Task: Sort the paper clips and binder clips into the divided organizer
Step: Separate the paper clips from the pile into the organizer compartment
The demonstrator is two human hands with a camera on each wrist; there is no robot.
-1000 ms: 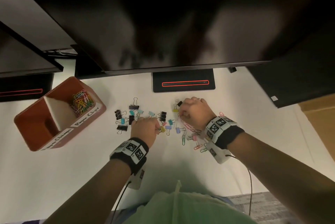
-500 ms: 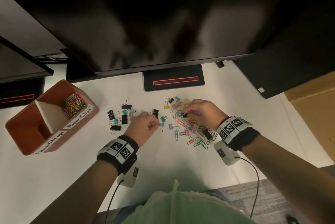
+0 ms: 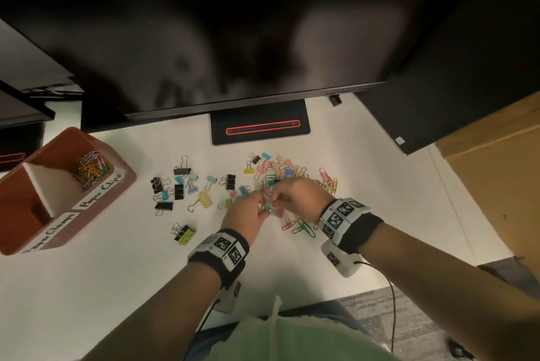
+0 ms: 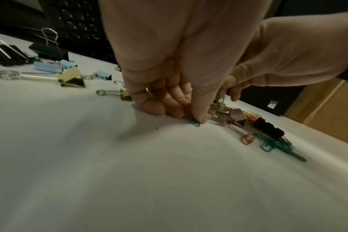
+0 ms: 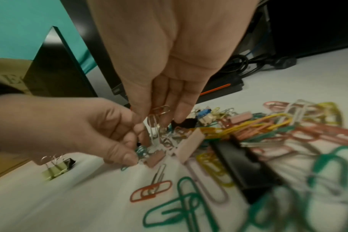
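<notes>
Nearest you, your left hand (image 4: 169, 87) is knuckles-down on the desk (image 3: 102, 287), thumb pinching a green paper clip (image 4: 193, 121) flat against it. Your right hand (image 5: 169, 75) hangs just beside it, fingertips holding a couple of paper clips (image 5: 157, 116) that dangle long-axis down. The mixed pile (image 3: 292, 176) sits right past both hands. The organizer (image 3: 96, 214) is way off to your left, so I'd say the left hand has the shorter trip.
</notes>
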